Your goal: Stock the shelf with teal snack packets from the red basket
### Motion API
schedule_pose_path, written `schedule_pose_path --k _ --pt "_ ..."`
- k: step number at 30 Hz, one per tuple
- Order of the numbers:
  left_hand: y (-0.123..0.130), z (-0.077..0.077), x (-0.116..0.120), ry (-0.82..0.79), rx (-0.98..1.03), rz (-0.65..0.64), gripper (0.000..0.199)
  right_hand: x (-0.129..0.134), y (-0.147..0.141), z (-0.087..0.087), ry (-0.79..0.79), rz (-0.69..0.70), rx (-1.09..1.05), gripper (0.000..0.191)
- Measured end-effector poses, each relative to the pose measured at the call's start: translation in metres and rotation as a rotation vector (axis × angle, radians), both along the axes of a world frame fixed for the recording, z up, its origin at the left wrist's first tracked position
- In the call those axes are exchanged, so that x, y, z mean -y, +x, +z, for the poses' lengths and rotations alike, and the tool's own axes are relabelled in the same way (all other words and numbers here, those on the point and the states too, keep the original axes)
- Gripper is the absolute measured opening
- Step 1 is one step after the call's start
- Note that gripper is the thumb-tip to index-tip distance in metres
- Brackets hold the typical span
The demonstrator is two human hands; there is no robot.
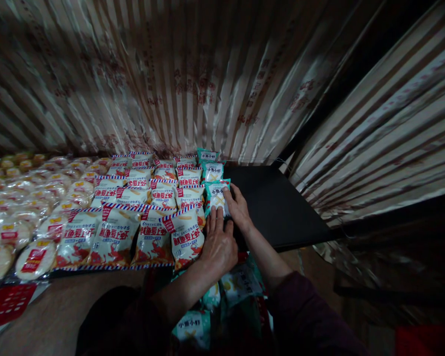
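Note:
A teal-and-white snack bag leans at the front of a short row of like bags on the black shelf board. My right hand grips its right edge, thumb on the front and fingers along the side. My left hand lies with fingers stretched out, the tips touching the bag's lower part. Behind it stand two more teal bags. Immediately left are rows of white snack bags with red lettering and striped edges. Below my forearms, more teal bags lie in a dark, partly hidden container.
Round wrapped crackers or cakes fill the shelf's left side. The bare black board extends to the right. Striped plastic-like sheeting hangs behind and at the right. A red basket is at the lower left.

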State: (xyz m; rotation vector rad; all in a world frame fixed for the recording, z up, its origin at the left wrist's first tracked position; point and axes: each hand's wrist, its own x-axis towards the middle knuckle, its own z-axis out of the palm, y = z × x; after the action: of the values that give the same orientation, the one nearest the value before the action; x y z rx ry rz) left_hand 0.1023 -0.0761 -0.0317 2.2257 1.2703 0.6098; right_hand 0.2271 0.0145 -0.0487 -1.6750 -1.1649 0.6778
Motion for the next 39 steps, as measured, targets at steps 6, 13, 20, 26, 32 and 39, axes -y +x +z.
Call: schedule_pose_path --k 6,13,20,26,32,39 --pt "-0.002 0.002 0.001 0.103 0.003 -0.024 0.051 0.016 0.0 0.01 0.05 -0.062 -0.014 0.072" --pt "-0.001 0.002 0.018 0.183 0.071 -0.16 0.04 0.066 0.009 0.009 0.146 -0.139 0.076 0.061" --pt "-0.019 -0.024 0.066 0.096 0.081 -0.325 0.042 0.163 0.021 -0.018 0.114 -0.285 0.186 0.053" --pt "-0.035 -0.029 0.098 0.104 0.091 -0.356 0.049 0.219 0.013 -0.044 -0.031 -0.332 0.067 0.066" --pt "-0.041 -0.041 0.116 -0.187 0.05 -0.22 0.052 0.22 0.008 -0.066 -0.13 -0.305 -0.081 0.075" --pt "-0.052 -0.047 0.096 -0.361 -0.05 -0.123 0.058 0.217 0.005 -0.068 -0.194 -0.278 -0.146 0.059"
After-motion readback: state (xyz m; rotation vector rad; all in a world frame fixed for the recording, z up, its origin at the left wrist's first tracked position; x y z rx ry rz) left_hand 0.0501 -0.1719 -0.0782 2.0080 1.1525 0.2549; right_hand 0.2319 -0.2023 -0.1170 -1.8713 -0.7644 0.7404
